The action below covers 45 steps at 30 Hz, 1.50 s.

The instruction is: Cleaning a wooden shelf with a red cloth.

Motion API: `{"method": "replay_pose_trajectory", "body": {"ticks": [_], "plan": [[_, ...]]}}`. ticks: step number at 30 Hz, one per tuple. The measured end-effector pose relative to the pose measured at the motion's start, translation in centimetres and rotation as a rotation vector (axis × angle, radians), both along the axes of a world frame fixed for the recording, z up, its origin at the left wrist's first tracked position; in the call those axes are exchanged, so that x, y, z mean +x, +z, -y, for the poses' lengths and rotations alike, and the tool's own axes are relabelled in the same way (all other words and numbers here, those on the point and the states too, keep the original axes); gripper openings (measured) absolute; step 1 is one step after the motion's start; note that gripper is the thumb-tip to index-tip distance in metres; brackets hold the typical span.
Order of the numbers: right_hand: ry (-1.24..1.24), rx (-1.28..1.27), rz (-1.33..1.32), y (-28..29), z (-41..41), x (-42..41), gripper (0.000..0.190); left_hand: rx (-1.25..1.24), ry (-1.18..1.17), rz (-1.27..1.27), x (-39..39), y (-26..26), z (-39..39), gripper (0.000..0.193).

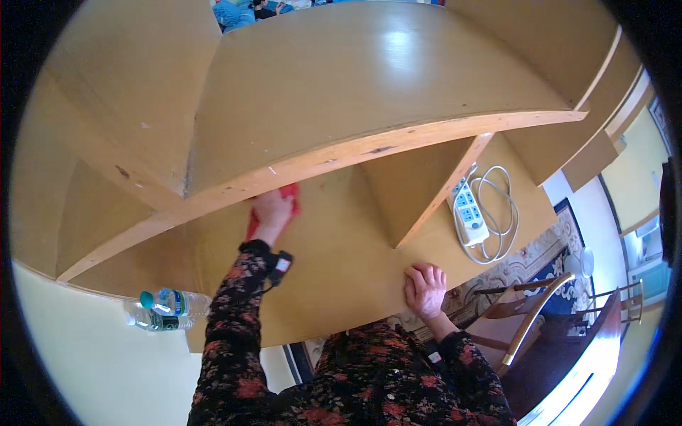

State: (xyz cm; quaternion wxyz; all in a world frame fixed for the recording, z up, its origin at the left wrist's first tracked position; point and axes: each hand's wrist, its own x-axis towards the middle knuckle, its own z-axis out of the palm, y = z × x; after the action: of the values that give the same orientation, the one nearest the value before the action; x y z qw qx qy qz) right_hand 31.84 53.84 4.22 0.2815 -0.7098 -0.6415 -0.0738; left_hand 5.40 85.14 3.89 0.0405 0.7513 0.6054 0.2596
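Observation:
My left hand reaches beneath the wooden shelf and grips a red cloth against the desktop. The shelf's front edge hides part of the cloth. Close to the desk's front edge rests my right hand, its fingers curled together, with nothing seen in it. An upright wooden divider stands between the cloth and a white power strip with a coiled cable.
Two plastic bottles, one with a teal cap and one with a white cap, lie left of my left forearm. At the right are a wooden chair, a dark glossy table and a patterned rug. Another person appears beyond the shelf.

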Motion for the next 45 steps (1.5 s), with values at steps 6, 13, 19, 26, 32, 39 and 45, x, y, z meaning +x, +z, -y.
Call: {"method": "replay_pose_trajectory", "body": {"ticks": [6,13,19,26,32,39,45], "plan": [[-0.016,0.015,0.001,-0.3,0.0,0.0,0.021,-0.253,-0.355,-0.105,13.6,1.4,1.5,0.061],[-0.018,-0.033,-0.021,-0.3,0.2,0.2,0.023,0.152,-0.175,-0.134,15.5,-0.7,-2.2,0.031],[0.001,0.018,-0.079,0.3,0.1,-0.1,0.025,-0.004,-0.128,-0.226,17.8,-0.5,-1.7,0.034],[-0.012,-0.001,-0.011,-0.2,0.4,0.4,0.023,-0.152,-0.554,-0.17,13.9,0.4,10.4,0.053],[0.024,0.009,-0.024,0.4,0.1,-0.1,0.022,-0.11,-0.902,-0.166,4.4,2.2,21.6,0.054],[0.001,0.026,0.026,-0.3,0.0,0.0,0.019,-0.156,-0.341,-0.1,-7.8,1.0,15.7,0.054],[0.035,0.023,0.004,-0.1,-0.2,-0.6,0.016,0.027,0.154,-0.118,-8.1,0.2,11.0,0.053]]}}
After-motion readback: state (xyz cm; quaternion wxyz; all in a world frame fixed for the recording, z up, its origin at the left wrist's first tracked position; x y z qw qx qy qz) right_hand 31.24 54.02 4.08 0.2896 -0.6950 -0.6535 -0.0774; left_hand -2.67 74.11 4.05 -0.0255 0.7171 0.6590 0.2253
